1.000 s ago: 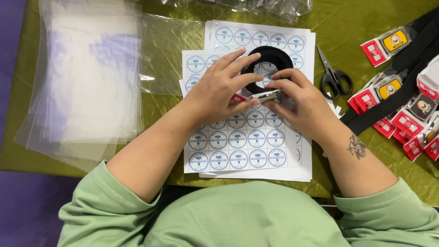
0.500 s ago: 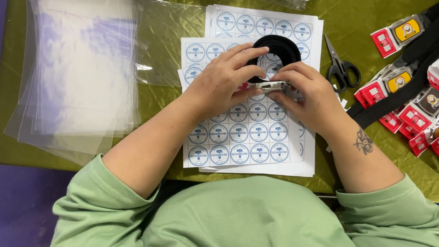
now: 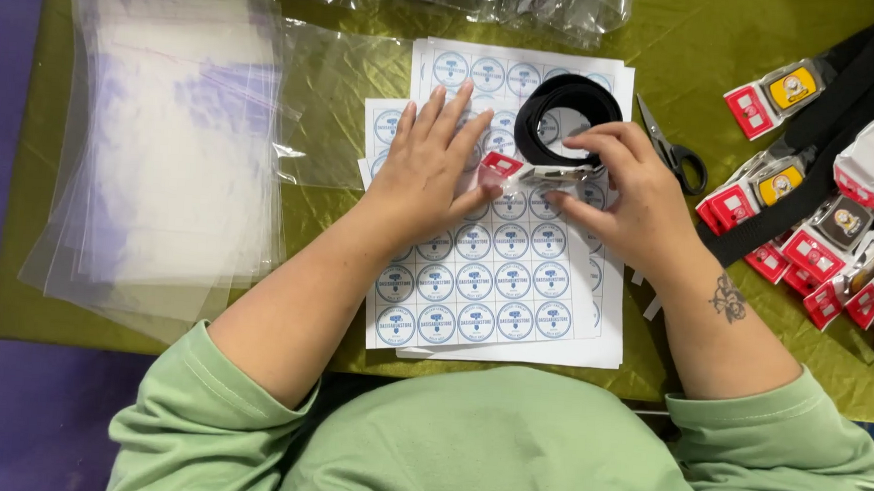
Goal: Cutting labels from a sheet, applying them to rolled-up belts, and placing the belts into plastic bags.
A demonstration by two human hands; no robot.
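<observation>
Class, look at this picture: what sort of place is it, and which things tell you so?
Probably a packing or craft worktable. A stack of clear plastic bags, sheets of round stickers and a pile of lanyards with badge clips lie on a green cloth, beside scissors.

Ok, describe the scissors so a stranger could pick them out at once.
Start at the white sticker sheets in the middle of the green table. Just off their upper right edge, beside the right hand, lie the scissors: the only black-handled metal tool, apart from the red-tagged lanyards farther right.
</observation>
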